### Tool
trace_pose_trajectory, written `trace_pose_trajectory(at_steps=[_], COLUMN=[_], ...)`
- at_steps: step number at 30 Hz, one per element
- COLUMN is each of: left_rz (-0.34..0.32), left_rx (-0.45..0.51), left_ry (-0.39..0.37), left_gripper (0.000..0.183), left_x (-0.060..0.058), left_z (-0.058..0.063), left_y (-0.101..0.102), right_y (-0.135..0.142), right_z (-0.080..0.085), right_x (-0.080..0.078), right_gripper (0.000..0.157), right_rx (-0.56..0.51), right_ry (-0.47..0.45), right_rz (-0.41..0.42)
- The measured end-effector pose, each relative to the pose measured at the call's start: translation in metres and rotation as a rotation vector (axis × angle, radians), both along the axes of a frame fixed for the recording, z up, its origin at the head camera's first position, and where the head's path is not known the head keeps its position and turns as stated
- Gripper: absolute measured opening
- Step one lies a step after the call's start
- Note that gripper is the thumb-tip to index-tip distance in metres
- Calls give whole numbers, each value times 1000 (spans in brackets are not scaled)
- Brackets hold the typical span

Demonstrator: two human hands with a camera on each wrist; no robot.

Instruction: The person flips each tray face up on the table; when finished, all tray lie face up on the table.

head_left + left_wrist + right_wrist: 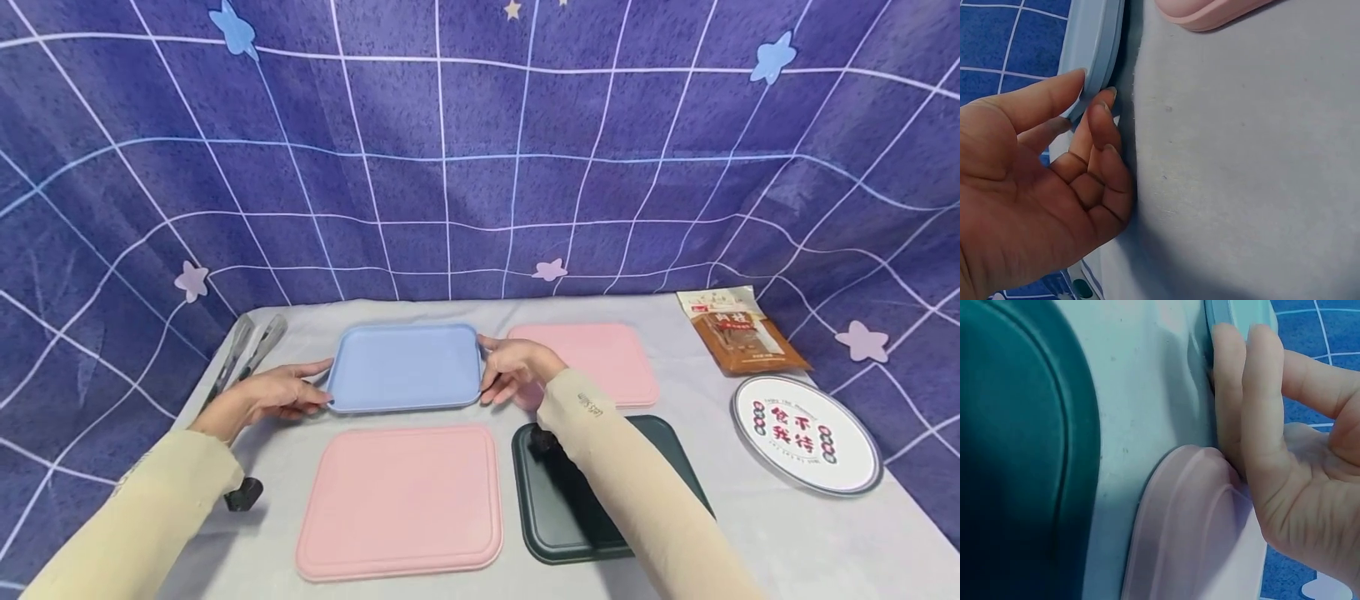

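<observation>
A light blue rectangular tray (405, 367) lies level at the back of the table between both hands. My left hand (273, 393) pinches its left edge near the front corner. The left wrist view shows fingertips on both sides of the tray's rim (1094, 47), with the other fingers curled below. At the opposite short edge, my right hand (513, 367) holds the tray by its side. In the right wrist view two long fingers (1263, 394) overlap the blue rim, and part of the grip is hidden behind them. The right hand is partly over a pink board (600, 362).
Another pink board (401, 504) lies in front of the blue tray. A dark green board (555, 525) sits under the right forearm. Tongs (251, 350) lie at far left. An oval plate (806, 437) and a brown food packet (742, 333) are at right. A blue curtain (480, 192) hangs behind.
</observation>
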State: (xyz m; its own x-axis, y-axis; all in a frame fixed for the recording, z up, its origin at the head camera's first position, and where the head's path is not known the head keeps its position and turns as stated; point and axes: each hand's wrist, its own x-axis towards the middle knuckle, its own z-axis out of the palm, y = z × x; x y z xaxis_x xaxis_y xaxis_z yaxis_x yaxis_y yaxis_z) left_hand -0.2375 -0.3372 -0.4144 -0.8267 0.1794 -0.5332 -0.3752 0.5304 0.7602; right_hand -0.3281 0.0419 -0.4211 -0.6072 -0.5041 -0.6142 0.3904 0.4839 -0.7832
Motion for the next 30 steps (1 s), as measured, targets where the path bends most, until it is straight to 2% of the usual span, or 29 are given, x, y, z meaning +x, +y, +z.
trace_pose_trajectory(at_steps=[3,10,21,28,30], left_rz=[-1,14,27,18,-12], left_rx=[-3,-15,-19,-48,-88], left_ry=[2,2,4,9,43], left_gripper=[94,95,91,90,87], left_x=[-2,-4,-4,-2,-1], left_z=[-2,-6,-10,-6,-2], left_y=[-2,0,4,4,6], right_y=[-1,-1,-1,-3,-1], right_z=[1,3,3,3,5], right_x=[0,-3,3,4,5], right_gripper=[113,112,111,110,109], right_rx=[-2,27,31,35,29], right_ry=[3,10,27,51,60], right_rz=[-6,40,35,37,22])
